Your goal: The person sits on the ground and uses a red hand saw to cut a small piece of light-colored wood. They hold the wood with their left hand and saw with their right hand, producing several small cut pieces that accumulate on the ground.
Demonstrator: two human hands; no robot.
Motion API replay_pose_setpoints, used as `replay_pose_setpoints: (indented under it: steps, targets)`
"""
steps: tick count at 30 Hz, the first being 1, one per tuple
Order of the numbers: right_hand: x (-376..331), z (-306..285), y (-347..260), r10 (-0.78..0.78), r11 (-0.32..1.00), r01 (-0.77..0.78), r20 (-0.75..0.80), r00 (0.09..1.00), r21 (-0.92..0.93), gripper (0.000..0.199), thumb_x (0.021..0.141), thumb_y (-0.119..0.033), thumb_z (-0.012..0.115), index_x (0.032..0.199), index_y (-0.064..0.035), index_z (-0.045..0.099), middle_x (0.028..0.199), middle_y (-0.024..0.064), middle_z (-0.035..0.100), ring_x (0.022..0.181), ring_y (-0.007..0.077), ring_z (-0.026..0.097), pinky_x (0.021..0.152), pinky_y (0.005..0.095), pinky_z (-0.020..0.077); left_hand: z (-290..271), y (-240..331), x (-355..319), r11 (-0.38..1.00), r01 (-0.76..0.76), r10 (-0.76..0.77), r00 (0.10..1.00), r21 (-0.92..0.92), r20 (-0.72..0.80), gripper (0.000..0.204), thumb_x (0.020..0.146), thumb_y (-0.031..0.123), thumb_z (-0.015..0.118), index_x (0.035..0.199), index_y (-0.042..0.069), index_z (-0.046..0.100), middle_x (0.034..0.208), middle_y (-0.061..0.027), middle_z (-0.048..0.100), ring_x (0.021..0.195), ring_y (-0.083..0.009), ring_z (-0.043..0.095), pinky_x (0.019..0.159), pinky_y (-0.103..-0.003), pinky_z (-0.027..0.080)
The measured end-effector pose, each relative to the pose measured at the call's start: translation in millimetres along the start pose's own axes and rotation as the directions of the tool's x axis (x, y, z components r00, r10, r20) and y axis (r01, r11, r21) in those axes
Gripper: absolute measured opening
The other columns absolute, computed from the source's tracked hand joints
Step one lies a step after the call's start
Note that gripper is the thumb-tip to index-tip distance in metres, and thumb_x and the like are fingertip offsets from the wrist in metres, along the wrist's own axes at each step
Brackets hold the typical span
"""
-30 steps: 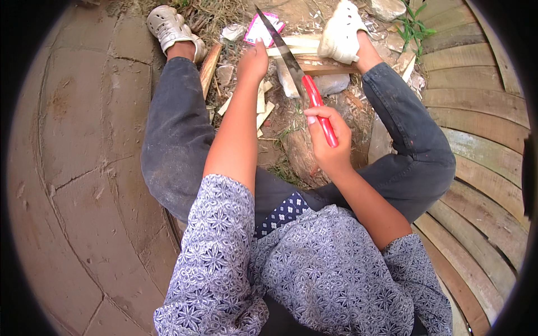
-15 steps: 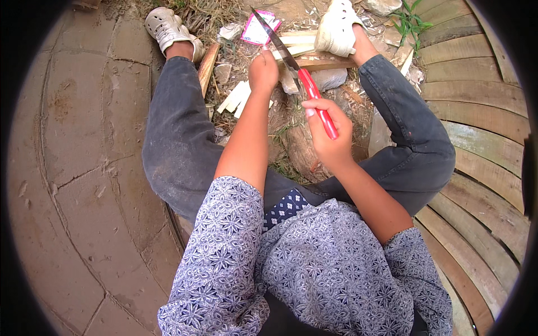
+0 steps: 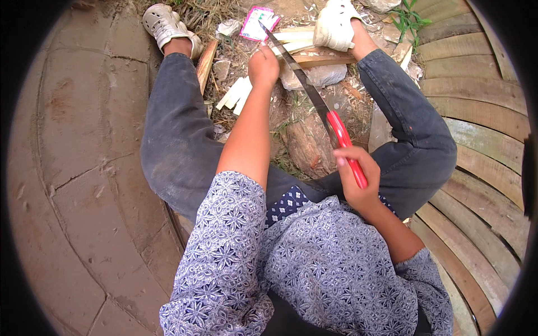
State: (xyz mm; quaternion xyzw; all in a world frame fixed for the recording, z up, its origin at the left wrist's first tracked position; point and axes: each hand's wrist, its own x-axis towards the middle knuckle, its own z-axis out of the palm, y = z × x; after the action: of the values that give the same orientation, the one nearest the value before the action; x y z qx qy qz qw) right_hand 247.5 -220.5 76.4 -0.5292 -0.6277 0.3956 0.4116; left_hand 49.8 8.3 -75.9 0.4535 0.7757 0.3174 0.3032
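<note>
The right hand [image 3: 371, 178], nearer the body with wrist bent inward, clasps the handle of a red-handled long-bladed tool [image 3: 311, 91] slanting far-left. Farther out, the left hand [image 3: 263, 70] is curled, its arm extended; whether it grips anything I cannot tell. Beyond lie pale wood strips [image 3: 294, 37] and a pink-edged packet [image 3: 252, 27].

Cracked brown paving [image 3: 98, 140] along left side, weathered timber slats [image 3: 476, 106] curving down right, leafy green plant [image 3: 410, 23] near pale stone [image 3: 382, 4] at top, dry grass [image 3: 216, 10], whitish lump [image 3: 228, 27] — stone or scrap, unclear — pink-edged packet [image 3: 252, 27] just right of it
</note>
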Motion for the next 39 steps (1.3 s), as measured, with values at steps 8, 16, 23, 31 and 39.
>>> replay_pose_setpoints:
  steps: [8,16,23,31,39]
  targets:
    - [135,57,43,-0.031,0.985,0.038,-0.048,0.998,0.167,0.012,0.094,-0.008,0.06,0.103,-0.0047,0.068,0.09,0.0035,0.067,0.078,0.0082,0.06,0.073,0.0245,0.0479,6,9,-9,1.0,-0.019,0.02,0.999,0.015,-0.048,0.065,0.101,0.04,0.027,0.085,-0.005,0.071,0.09,-0.0299,0.067,0.09,-0.0491,0.063,0.083,-0.055,0.048]
    - [46,24,30,0.056,0.996,-0.056,0.008,0.998,0.072,0.012,0.094,-0.003,0.059,0.102,-0.0035,0.068,0.092,0.0049,0.068,0.079,0.0085,0.06,0.073,0.0245,0.0476,-2,-2,-11,1.0,0.005,-0.005,0.999,0.01,-0.052,0.065,0.101,0.041,0.027,0.085,-0.005,0.07,0.09,-0.0304,0.067,0.09,-0.0495,0.063,0.084,-0.054,0.047]
    - [17,3,13,0.126,0.988,-0.128,0.023,0.992,0.084,0.011,0.094,-0.003,0.06,0.102,-0.0028,0.067,0.086,0.0049,0.067,0.075,0.007,0.059,0.069,0.023,0.0462,1,2,-19,0.999,0.013,-0.01,0.996,0.036,-0.088,0.064,0.101,0.04,0.026,0.083,-0.004,0.069,0.088,-0.0309,0.067,0.087,-0.0497,0.063,0.083,-0.055,0.048]
    - [110,58,38,0.022,0.992,-0.021,-0.003,1.0,0.127,0.011,0.093,-0.005,0.06,0.101,-0.0053,0.068,0.087,0.0038,0.068,0.073,0.0074,0.058,0.068,0.0245,0.0475,-6,4,-3,0.997,-0.031,0.036,0.997,0.074,-0.07,0.064,0.101,0.039,0.027,0.08,-0.003,0.07,0.087,-0.0297,0.067,0.086,-0.0489,0.064,0.082,-0.054,0.048]
    - [-9,-20,14,0.148,0.984,-0.149,0.015,0.989,0.1,0.009,0.093,-0.004,0.063,0.1,-0.0022,0.067,0.084,0.0045,0.066,0.069,0.008,0.058,0.063,0.0236,0.0455,1,7,-11,0.999,0.043,-0.044,0.996,-0.023,-0.081,0.065,0.101,0.04,0.027,0.081,-0.004,0.069,0.087,-0.031,0.066,0.087,-0.0498,0.063,0.082,-0.055,0.047]
